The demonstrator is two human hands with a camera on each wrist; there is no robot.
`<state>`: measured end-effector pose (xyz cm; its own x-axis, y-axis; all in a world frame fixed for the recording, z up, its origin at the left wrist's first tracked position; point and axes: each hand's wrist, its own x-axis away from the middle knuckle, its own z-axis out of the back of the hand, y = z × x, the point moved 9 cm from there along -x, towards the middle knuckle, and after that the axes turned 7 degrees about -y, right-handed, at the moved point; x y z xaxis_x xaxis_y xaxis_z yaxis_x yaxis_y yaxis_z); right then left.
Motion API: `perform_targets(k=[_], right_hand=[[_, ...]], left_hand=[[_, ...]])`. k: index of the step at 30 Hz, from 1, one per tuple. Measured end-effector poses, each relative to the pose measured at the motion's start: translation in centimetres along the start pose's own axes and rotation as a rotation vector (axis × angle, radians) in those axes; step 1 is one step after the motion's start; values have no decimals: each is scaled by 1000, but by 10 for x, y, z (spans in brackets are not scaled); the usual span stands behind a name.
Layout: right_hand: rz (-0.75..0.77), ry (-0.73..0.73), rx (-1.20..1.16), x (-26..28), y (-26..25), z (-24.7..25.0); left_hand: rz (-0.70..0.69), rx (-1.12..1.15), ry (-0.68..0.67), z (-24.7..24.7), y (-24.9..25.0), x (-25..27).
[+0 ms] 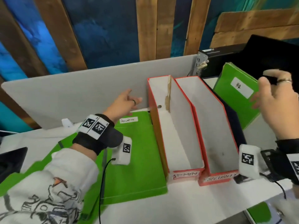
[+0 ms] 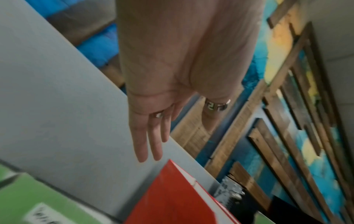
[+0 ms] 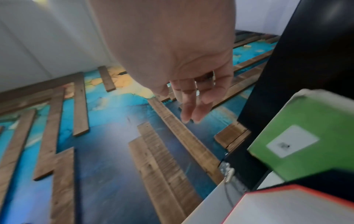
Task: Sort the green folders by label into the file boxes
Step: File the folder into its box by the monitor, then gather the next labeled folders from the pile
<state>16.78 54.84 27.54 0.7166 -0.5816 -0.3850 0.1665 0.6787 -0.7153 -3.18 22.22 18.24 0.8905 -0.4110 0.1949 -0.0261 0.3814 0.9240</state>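
Head view: both red file boxes, ADMIN [image 1: 176, 126] and SECURITY [image 1: 208, 125], stand empty, so 0 folders look filed. SECURITY folder [image 1: 137, 152] lies flat on the table [image 1: 186, 201] left of the boxes; the HR folder stack [image 1: 234, 94] leans at the right. My left hand [image 1: 124, 104] is at the flat folder's far edge, my right hand [image 1: 278, 101] by the HR stack.
Left wrist view: my fingers [image 2: 147, 136] are straight, holding nothing.
Right wrist view: my fingers [image 3: 193, 106] are loosely curled, empty; sorting all remains
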Motion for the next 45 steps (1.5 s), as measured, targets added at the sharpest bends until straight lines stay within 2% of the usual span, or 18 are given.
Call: perform_targets(k=[4, 8, 12, 15, 18, 21, 23, 26, 29, 33, 39, 42, 45], right_hand=[[69, -66, -121, 26, -62, -45], [133, -160, -131, 57, -104, -100], [164, -314, -184, 97, -127, -171], [130, -472, -121, 125, -113, -240], [-54, -695, 25, 159, -61, -314], [-200, -883, 273, 192, -3, -364], [-294, -969, 422, 208, 27, -377], [-399, -1027, 490, 220, 52, -381], [-401, -1065, 523, 224, 56, -384], [-409, -1060, 508, 218, 55, -385], [-445, -1078, 450, 208, 53, -388], [-447, -1090, 470, 211, 53, -389], [-434, -1085, 493, 214, 52, -390]], left_hand=[[58, 79, 11, 53, -41, 10], [143, 98, 8, 94, -97, 17], [239, 52, -51, 110, -155, 21], [339, 8, -122, 104, -197, 23], [435, -49, -192, 92, -236, 23], [503, -64, -234, 74, -264, 22], [526, -46, -243, 65, -274, 22], [524, -7, -223, 53, -279, 19], [506, -9, -209, 42, -280, 13], [481, -197, -16, 53, -276, -1], [563, -196, 84, 61, -276, -5], [497, -169, 157, 69, -273, -6], [407, -97, 173, 70, -271, -8]])
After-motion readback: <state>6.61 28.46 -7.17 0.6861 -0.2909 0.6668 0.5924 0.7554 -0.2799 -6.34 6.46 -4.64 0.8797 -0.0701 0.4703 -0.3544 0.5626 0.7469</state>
